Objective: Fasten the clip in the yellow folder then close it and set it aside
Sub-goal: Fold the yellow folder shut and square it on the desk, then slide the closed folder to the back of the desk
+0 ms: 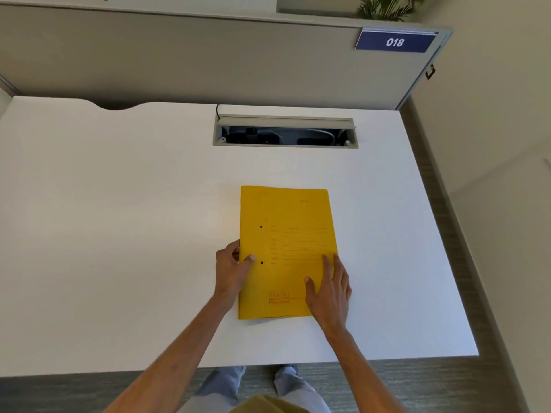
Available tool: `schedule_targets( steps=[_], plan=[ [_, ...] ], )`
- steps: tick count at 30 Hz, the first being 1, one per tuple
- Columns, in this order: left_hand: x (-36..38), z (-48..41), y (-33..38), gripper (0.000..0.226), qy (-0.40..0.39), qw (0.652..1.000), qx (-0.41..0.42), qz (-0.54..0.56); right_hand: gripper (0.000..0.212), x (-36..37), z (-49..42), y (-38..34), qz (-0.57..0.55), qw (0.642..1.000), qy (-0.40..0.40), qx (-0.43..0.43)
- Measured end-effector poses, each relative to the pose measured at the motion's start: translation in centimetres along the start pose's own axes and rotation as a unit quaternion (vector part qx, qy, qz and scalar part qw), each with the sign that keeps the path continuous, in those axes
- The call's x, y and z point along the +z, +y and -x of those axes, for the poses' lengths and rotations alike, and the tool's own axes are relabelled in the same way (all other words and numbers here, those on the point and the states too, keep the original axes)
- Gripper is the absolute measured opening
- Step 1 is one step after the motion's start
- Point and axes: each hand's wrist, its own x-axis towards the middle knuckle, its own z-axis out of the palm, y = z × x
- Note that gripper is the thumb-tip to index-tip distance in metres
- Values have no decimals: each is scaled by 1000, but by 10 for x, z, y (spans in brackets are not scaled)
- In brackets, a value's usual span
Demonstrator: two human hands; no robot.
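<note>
- Yellow folder (287, 251) lies closed, flat, mid-desk (119, 234)
- Left hand (231, 269) pinches its spine edge; right hand (329, 289) rests open on the cover
- Clip hidden (fastened? cannot tell); unfastened, sheets could spill when moved

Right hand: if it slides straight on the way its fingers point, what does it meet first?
The right hand lies flat on the yellow folder, fingers pointing up-left toward the desk's far side. It would just cross more folder cover, then bare white desk; the cable tray lies beyond, roughly in line.
</note>
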Motion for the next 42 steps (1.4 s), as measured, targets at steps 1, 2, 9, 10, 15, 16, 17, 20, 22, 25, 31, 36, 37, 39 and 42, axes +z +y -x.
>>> schedule_targets(
  steps=[1,2,9,10,15,16,17,20,22,25,31,36,37,39,42],
  plan=[
    [-1,0,1,39,-8,1000,-10,15,78,-1,-1,0,-1,1000,-7,1],
    [-2,1,0,44,-18,999,-24,28,79,-3,-2,2,-7,1000,-17,1],
    [-22,6,-1,46,-108,972,-62,198,74,-36,-32,9,-204,978,30,36],
    [-28,6,0,46,-111,970,-62,207,73,-41,-36,7,-239,969,36,53],
    [-64,2,6,42,-104,964,-61,237,49,-62,-59,-21,-464,859,-156,147],
    [-73,1,7,41,-96,964,-61,241,50,-62,-60,-30,-488,835,-204,150],
    [-83,0,8,41,-85,965,-60,242,51,-59,-61,-41,-496,824,-233,142],
    [-109,-2,10,40,-36,967,-69,243,49,-48,-61,-77,-488,833,-239,102],
    [-122,-7,12,38,12,968,-81,236,49,-41,-63,-103,-479,843,-226,90],
    [-142,-22,13,43,87,973,-82,198,51,-29,-66,-142,-455,864,-205,62],
    [-191,-71,28,38,167,979,-9,117,49,-5,-88,-226,-404,902,-153,13],
    [-239,-128,50,44,210,976,18,51,28,11,-119,-294,-402,903,-147,32],
    [-247,-140,55,45,217,975,20,42,22,14,-126,-307,-406,901,-146,35],
    [-259,-160,63,44,225,973,33,29,11,19,-137,-330,-407,903,-134,40],
    [-273,-191,74,42,223,974,43,7,7,30,-156,-360,-394,912,-110,41]
  ],
)
